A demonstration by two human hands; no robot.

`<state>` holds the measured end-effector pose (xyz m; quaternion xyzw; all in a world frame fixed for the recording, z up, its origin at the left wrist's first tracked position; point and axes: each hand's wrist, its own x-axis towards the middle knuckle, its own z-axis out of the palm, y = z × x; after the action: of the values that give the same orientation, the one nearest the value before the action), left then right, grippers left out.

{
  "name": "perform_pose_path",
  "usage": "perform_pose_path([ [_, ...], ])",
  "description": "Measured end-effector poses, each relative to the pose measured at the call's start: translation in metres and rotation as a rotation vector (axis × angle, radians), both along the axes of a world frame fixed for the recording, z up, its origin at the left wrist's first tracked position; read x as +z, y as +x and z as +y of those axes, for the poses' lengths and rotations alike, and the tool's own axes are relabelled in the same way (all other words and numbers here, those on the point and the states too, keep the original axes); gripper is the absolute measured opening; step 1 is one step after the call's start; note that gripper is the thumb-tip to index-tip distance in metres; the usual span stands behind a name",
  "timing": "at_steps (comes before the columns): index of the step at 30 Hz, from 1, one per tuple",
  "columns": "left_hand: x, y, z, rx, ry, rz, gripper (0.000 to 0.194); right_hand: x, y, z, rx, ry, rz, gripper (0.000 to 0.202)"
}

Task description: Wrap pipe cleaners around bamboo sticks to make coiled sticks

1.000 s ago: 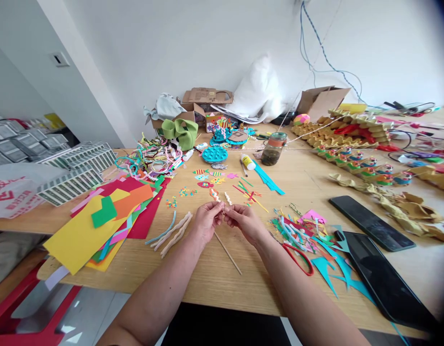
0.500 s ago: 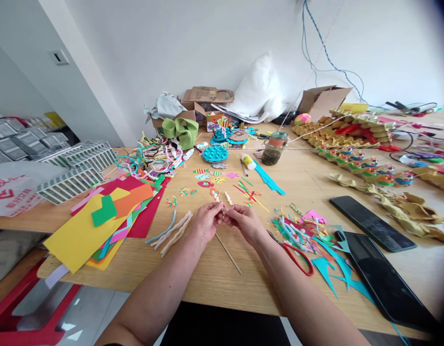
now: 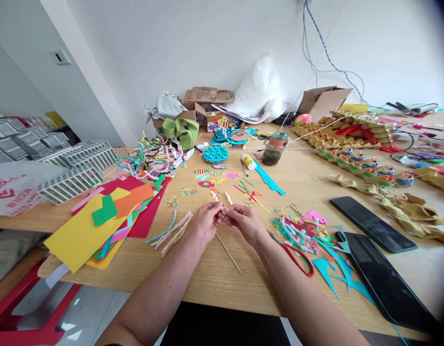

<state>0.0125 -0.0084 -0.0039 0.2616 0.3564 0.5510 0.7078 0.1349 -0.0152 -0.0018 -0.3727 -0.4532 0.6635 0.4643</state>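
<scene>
My left hand point(image 3: 206, 221) and my right hand point(image 3: 244, 222) meet fingertip to fingertip above the wooden table. Both are closed in a pinch on a whitish coiled pipe cleaner point(image 3: 215, 197), whose tip sticks up past my left fingers; the rest is hidden. A second white coiled piece point(image 3: 228, 197) shows just beyond my right fingers; whether it is held or lying there I cannot tell. Below my hands a thin wooden stick point(image 3: 229, 253) lies slanted. Wavy pale pipe cleaners point(image 3: 177, 235) and a blue one point(image 3: 164, 228) lie left of my left hand.
Coloured paper sheets point(image 3: 81, 230) cover the left side. Paper fish point(image 3: 206, 184) lie ahead, near a glue bottle point(image 3: 248, 162) and a glass jar point(image 3: 275, 150). Red-handled scissors point(image 3: 297, 259), paper scraps point(image 3: 304, 233) and two dark phones point(image 3: 373, 223) are on the right.
My hands stay together in nearly the same place, with only a slight shift of the fingers on the coiled pipe cleaner. Nothing else has visibly moved.
</scene>
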Motion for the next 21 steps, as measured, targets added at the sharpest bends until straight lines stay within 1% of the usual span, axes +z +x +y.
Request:
perform_pose_path([
  [4, 0.0005, -0.0033, 0.0021, 0.019, -0.004, -0.002, 0.027, 0.0004, 0.0018, 0.0011, 0.003, -0.031, -0.015, 0.032],
  [6, 0.0006, -0.0057, 0.0035, 0.034, -0.021, -0.008, 0.027, 0.0012, 0.0032, 0.002, -0.039, -0.029, -0.04, 0.035],
  [8, 0.0007, -0.0074, 0.0045, 0.039, -0.024, -0.006, 0.026, 0.0026, 0.0045, 0.0028, -0.09, 0.017, -0.065, 0.034],
  [10, 0.0006, -0.0079, 0.0048, 0.035, -0.006, 0.014, 0.025, 0.0045, 0.0052, 0.0032, -0.113, 0.084, -0.073, 0.032],
  [16, 0.0006, -0.0059, 0.0035, 0.022, 0.043, 0.049, 0.024, 0.0056, 0.0034, 0.0029, -0.061, 0.267, -0.106, 0.024],
  [21, 0.0017, -0.0051, 0.0025, 0.003, 0.041, 0.071, 0.024, 0.0007, 0.0025, 0.0033, -0.03, 0.301, -0.132, 0.019],
])
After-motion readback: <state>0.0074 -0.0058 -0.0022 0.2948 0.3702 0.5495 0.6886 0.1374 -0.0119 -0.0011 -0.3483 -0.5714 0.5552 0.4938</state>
